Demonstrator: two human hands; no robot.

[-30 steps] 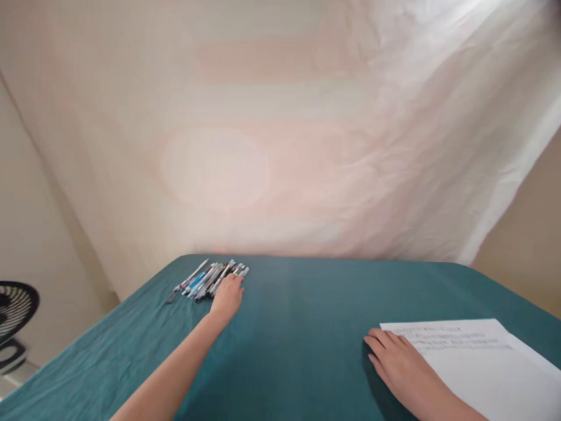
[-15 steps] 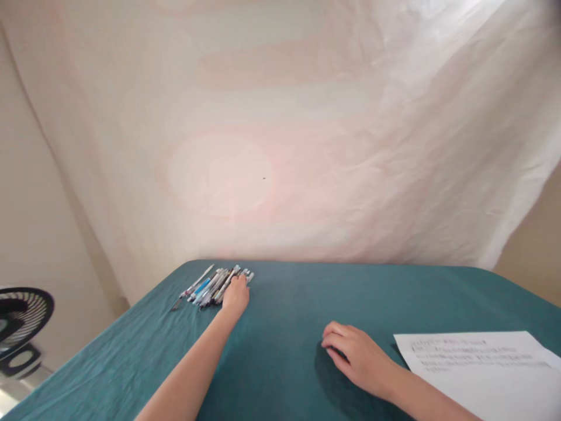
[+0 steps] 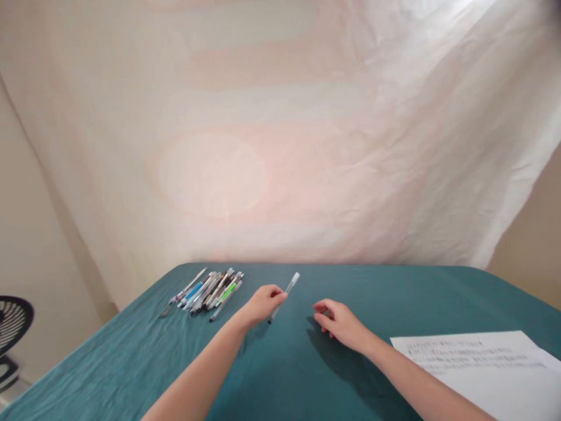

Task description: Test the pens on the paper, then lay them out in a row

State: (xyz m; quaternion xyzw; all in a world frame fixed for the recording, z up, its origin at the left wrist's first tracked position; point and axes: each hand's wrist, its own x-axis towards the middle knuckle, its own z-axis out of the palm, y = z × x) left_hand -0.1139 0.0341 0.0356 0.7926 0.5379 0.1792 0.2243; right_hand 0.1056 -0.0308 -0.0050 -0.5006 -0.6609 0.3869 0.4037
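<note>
A slim pen [image 3: 291, 284] with a clear, whitish cap and a dark tip is pinched in my left hand [image 3: 265, 304], tilted with the cap pointing up and away. My right hand [image 3: 340, 323] hovers above the cloth to the right of the pen, its fingers loosely curled and apart, holding nothing. To the left lies a pile of pens [image 3: 210, 291], mostly clear, grey and black, with a blue one and a bright green one showing among them.
Printed paper sheets [image 3: 473, 362] lie at the right, partly behind my right forearm. A dark green cloth [image 3: 280, 374] covers the table. A black fan [image 3: 13, 327] stands beyond the left edge, and a pale sheet [image 3: 307, 175] hangs behind.
My left hand has come away from the pile to the right with a pen in its grip. The green pen in the pile is now uncovered. My right hand has shifted slightly up and left.
</note>
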